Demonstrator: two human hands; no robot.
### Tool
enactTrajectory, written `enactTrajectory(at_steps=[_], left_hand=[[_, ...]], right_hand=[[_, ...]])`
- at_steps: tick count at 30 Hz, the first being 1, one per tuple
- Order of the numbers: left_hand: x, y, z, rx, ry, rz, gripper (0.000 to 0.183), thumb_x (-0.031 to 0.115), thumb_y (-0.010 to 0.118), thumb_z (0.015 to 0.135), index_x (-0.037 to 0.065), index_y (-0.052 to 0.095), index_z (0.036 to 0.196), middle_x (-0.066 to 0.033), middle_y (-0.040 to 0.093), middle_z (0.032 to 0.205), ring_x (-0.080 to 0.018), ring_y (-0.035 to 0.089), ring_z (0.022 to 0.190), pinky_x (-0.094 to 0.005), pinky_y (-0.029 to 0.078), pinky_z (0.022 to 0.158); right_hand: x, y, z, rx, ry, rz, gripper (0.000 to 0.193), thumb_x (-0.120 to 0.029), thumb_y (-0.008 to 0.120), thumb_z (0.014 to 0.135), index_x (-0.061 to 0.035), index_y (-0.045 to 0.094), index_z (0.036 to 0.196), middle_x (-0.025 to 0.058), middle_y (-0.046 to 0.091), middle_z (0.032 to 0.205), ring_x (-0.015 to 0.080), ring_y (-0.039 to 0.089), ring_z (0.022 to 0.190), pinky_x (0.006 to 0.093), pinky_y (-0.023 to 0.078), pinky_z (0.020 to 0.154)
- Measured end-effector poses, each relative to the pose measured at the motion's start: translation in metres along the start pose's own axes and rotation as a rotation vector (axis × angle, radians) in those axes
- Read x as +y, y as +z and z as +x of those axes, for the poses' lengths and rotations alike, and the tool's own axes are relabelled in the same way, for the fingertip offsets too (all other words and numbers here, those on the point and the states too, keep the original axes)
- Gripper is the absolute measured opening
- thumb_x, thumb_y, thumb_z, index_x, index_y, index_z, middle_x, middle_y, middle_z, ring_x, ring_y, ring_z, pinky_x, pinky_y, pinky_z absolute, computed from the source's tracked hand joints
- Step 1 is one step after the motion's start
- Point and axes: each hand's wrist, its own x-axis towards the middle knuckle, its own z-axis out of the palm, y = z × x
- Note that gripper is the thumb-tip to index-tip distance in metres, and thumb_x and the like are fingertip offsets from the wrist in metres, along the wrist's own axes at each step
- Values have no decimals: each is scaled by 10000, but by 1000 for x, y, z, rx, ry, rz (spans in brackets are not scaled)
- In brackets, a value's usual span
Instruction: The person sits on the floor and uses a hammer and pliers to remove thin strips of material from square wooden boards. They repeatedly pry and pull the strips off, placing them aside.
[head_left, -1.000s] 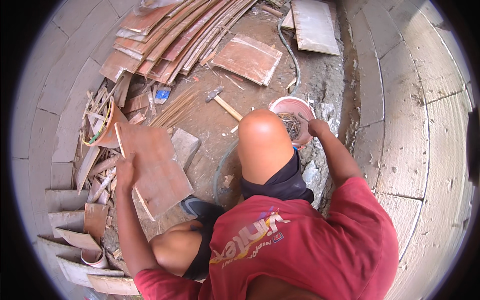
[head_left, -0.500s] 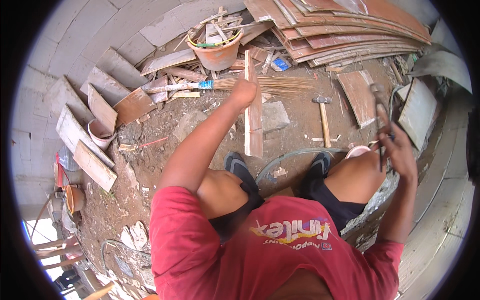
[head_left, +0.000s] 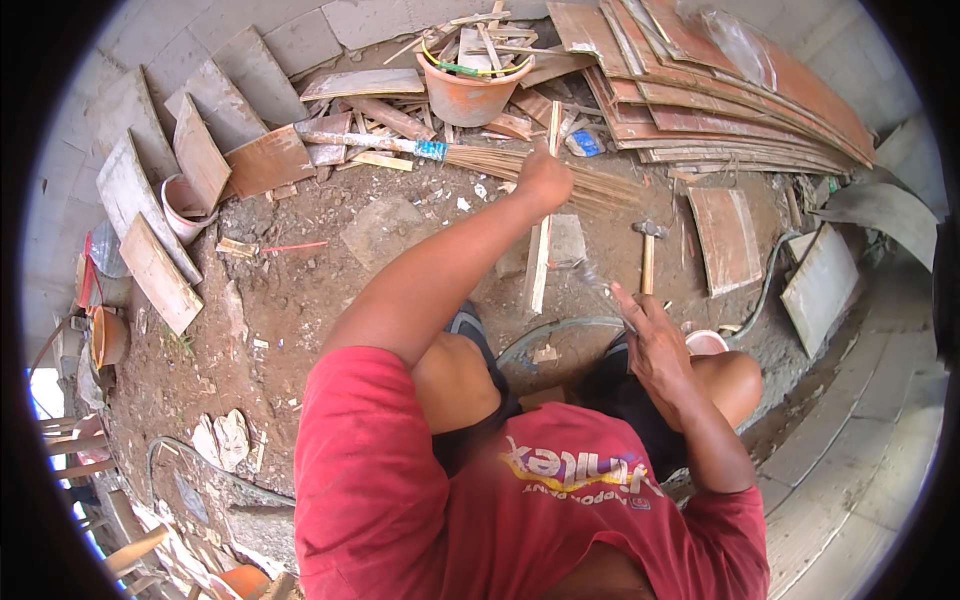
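My left hand (head_left: 546, 183) is closed around a narrow wooden board (head_left: 541, 262), which stands roughly upright with its pale edge facing me. The board's lower end comes down beside a grey stone block (head_left: 567, 241). My right hand (head_left: 655, 345) grips a slim metal hand tool (head_left: 597, 284); its head is smeared by motion and points toward the board's lower part, with a gap between. Whether the head touches anything cannot be told. Just beyond my right hand, a hammer (head_left: 648, 262) with a wooden handle lies on the dirt.
Behind the board lies a stick broom (head_left: 480, 160). An orange bucket (head_left: 470, 95) full of wood scraps stands at the back, beside stacked panels (head_left: 740, 110). Loose boards (head_left: 160, 275) lean at the left. A hose (head_left: 560, 325) curves near my feet, and a block wall (head_left: 850, 420) runs along the right.
My right hand has swung the tool inward and left, from beside my right knee toward the board. My left hand has turned the board from its brown face to its edge. The view has shifted.
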Motion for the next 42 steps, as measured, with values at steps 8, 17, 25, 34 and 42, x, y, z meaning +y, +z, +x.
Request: enactTrajectory(at_steps=[8, 17, 25, 34, 42], left_hand=[[-2, 0, 1, -1, 85, -12, 688, 77, 530, 836, -49, 253, 1453, -323, 538, 1259, -424, 543, 1181, -427, 432, 1020], [2, 8, 7, 7, 62, -8, 900, 121, 578, 829, 124, 55, 1562, -301, 270, 1502, -442, 364, 1355, -405, 325, 1129], [9, -42, -4, 97, 547, 773, 626, 534, 563, 876, 125, 569, 1350, -162, 238, 1575, -405, 131, 1474, -639, 119, 1153], [13, -54, -13, -348, 741, 865, 280, 313, 642, 875, 76, 628, 1023, -176, 667, 982, -377, 617, 1008, -511, 474, 838], [26, -83, -15, -176, 739, 801, 289, 227, 666, 859, 65, 556, 1072, -176, 686, 941, -393, 651, 918, -499, 503, 766]], right_hand=[[-10, -6, 1, -385, 91, -136, 447, -123, 540, 927, -133, 506, 1372, 184, 615, 1032, 402, 616, 881, 434, 501, 765], [-36, 18, 10, -23, 389, 542, 494, -353, 790, 805, -6, 646, 1126, 73, 573, 710, 184, 530, 656, 354, 448, 629], [-13, 35, 35, 289, 360, 442, 255, -235, 691, 891, 17, 653, 904, 142, 557, 668, 233, 523, 607, 368, 432, 587], [74, 9, 66, 482, 500, 742, 291, -240, 587, 977, 0, 623, 1138, -40, 465, 625, 55, 429, 537, 248, 350, 484], [65, -10, 46, 456, 352, 409, 282, -249, 508, 1011, -26, 598, 1158, 12, 481, 620, 101, 492, 519, 276, 401, 482]])
